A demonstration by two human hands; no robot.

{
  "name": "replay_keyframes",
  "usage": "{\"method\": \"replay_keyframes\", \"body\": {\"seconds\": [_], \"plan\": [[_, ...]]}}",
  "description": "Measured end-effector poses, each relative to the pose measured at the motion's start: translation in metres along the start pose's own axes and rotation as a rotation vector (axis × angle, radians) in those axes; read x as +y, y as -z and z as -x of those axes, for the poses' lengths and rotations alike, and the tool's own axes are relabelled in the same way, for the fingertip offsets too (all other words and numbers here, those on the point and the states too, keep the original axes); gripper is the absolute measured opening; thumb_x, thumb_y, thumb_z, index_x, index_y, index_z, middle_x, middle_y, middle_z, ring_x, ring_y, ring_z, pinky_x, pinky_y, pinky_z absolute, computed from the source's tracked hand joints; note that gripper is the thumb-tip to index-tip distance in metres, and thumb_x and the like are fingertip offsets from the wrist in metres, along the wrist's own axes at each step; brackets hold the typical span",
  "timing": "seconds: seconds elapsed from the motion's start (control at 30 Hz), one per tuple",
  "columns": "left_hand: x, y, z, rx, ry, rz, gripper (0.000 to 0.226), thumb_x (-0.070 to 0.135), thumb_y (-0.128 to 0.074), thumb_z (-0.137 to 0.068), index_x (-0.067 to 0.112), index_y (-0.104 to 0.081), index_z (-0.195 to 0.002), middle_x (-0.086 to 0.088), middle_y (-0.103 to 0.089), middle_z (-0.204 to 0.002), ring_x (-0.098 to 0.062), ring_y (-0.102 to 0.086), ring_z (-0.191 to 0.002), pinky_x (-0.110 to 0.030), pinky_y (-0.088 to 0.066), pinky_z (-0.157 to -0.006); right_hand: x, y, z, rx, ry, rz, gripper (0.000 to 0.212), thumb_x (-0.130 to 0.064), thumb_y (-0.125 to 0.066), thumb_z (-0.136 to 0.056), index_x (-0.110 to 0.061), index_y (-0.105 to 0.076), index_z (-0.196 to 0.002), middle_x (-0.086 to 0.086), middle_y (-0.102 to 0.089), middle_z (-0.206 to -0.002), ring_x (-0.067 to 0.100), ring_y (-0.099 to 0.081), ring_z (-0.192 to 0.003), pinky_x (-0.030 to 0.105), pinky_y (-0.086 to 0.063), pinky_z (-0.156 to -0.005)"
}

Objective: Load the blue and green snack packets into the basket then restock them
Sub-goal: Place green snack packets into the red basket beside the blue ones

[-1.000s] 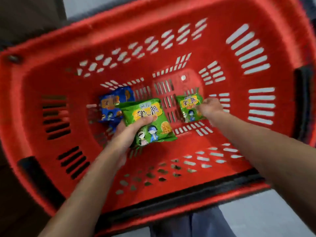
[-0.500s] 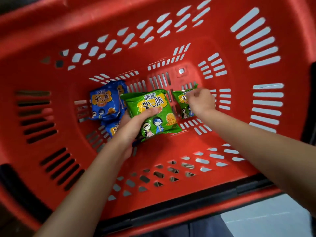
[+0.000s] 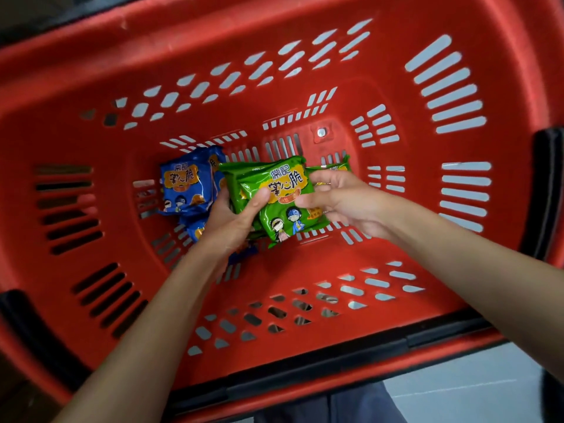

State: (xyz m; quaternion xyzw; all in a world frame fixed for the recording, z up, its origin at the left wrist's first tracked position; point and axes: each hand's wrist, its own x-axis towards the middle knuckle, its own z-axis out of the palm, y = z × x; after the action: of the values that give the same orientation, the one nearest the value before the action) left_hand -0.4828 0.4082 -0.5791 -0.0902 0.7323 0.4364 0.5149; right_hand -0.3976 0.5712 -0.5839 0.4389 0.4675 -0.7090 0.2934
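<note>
Both my hands reach down into a red plastic basket (image 3: 305, 56). My left hand (image 3: 235, 221) grips a stack of green snack packets (image 3: 283, 193) from the left, thumb on the top packet's face. My right hand (image 3: 345, 199) holds the same top packet from the right, thumb on its front; another green packet (image 3: 334, 167) peeks out behind its fingers. Blue snack packets (image 3: 183, 187) lie on the basket floor just left of my left hand, and one more blue packet is partly hidden under my left wrist.
The basket has slotted walls and a slotted floor, with black handle mounts (image 3: 546, 190) at its right and left ends and a black handle along the near rim. Pale floor tiles (image 3: 457, 389) show at the lower right.
My right hand brought the small green packet from the right over to the green packets in my left hand. The two hands now meet on the stack. The camera has moved closer.
</note>
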Motion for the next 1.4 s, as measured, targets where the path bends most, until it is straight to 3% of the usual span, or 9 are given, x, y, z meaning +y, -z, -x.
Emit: {"method": "replay_keyframes", "body": {"seconds": [0.2,0.33,0.6,0.87,1.0,1.1,1.23,1.3,1.4], "plan": [[-0.017,-0.002,-0.007,0.130,0.063,-0.003,0.045,0.034,-0.075,-0.074,0.026,-0.053,-0.112,0.020,-0.060,-0.093,0.011,-0.060,-0.075,-0.001,-0.043,-0.054,0.006,0.022,-0.013,0.101,-0.104,-0.149,0.057,-0.008,-0.071,-0.073,-0.009,-0.051,-0.127,0.009,-0.066,-0.116,0.023,-0.061,-0.109,0.044,-0.037,-0.108],[-0.021,0.004,-0.008,0.165,0.127,0.001,0.057,0.030,-0.075,-0.076,0.020,-0.052,-0.127,0.004,-0.064,-0.116,-0.012,-0.061,-0.103,-0.020,-0.045,-0.078,0.017,0.040,-0.029,0.370,-0.132,-0.049,0.042,-0.007,-0.071,-0.079,-0.014,-0.052,-0.116,0.011,-0.058,-0.128,0.026,-0.054,-0.118,0.043,-0.038,-0.107],[-0.026,0.006,-0.010,0.151,0.141,-0.005,0.060,0.033,-0.076,-0.075,0.022,-0.051,-0.129,0.003,-0.063,-0.121,-0.016,-0.060,-0.109,-0.034,-0.046,-0.097,0.042,0.047,-0.054,0.731,-0.133,0.380,0.042,-0.013,-0.070,-0.080,-0.011,-0.053,-0.118,0.012,-0.060,-0.119,0.027,-0.057,-0.108,0.030,-0.044,-0.087],[-0.029,0.004,-0.009,0.129,0.111,0.022,0.044,0.031,-0.075,-0.075,0.029,-0.052,-0.113,0.014,-0.063,-0.101,-0.003,-0.060,-0.092,-0.014,-0.045,-0.071,0.030,0.019,-0.056,0.929,-0.296,0.779,0.037,-0.013,-0.066,-0.081,-0.007,-0.057,-0.117,0.014,-0.058,-0.122,0.033,-0.058,-0.111,0.037,-0.047,-0.082],[-0.025,0.002,-0.007,0.087,0.068,0.009,0.046,0.037,-0.072,-0.077,0.030,-0.051,-0.117,0.013,-0.065,-0.107,-0.003,-0.063,-0.095,-0.015,-0.048,-0.070,0.028,0.014,-0.040,0.995,-0.092,0.752,0.040,-0.015,-0.060,-0.086,-0.007,-0.049,-0.123,0.014,-0.053,-0.126,0.033,-0.054,-0.114,0.038,-0.045,-0.086],[-0.021,-0.003,-0.005,0.019,0.025,-0.087,0.050,0.042,-0.066,-0.081,0.029,-0.044,-0.124,0.010,-0.062,-0.115,-0.005,-0.061,-0.101,-0.023,-0.051,-0.082,0.018,-0.004,-0.024,0.834,0.173,0.430,0.030,-0.025,-0.056,-0.091,-0.010,-0.059,-0.116,0.008,-0.062,-0.111,0.027,-0.057,-0.107,0.033,-0.044,-0.088],[-0.015,-0.011,-0.001,0.032,-0.003,-0.101,0.061,0.049,-0.054,-0.087,0.021,-0.036,-0.138,0.005,-0.058,-0.126,-0.012,-0.060,-0.110,-0.031,-0.049,-0.095,-0.001,-0.030,-0.005,0.247,0.024,-0.179,0.042,-0.043,-0.058,-0.087,-0.015,-0.058,-0.119,0.000,-0.063,-0.115,0.011,-0.060,-0.101,0.028,-0.049,-0.087],[-0.010,-0.011,0.001,0.024,0.012,-0.120,0.073,0.061,-0.043,-0.084,0.020,-0.031,-0.144,0.003,-0.056,-0.129,-0.010,-0.061,-0.107,-0.025,-0.051,-0.089,0.002,-0.031,-0.006,0.252,0.023,-0.164,0.058,-0.028,-0.069,-0.081,-0.008,-0.048,-0.132,0.003,-0.055,-0.129,0.015,-0.053,-0.111,0.033,-0.044,-0.094],[-0.006,-0.009,0.005,0.015,0.052,-0.186,0.097,0.075,-0.024,-0.069,0.018,-0.027,-0.148,-0.001,-0.042,-0.147,-0.017,-0.043,-0.132,-0.034,-0.035,-0.110,0.006,-0.026,-0.009,0.266,0.004,-0.191,0.061,-0.010,-0.074,-0.076,-0.004,-0.048,-0.131,0.012,-0.058,-0.127,0.026,-0.058,-0.113,0.042,-0.047,-0.098]]}}
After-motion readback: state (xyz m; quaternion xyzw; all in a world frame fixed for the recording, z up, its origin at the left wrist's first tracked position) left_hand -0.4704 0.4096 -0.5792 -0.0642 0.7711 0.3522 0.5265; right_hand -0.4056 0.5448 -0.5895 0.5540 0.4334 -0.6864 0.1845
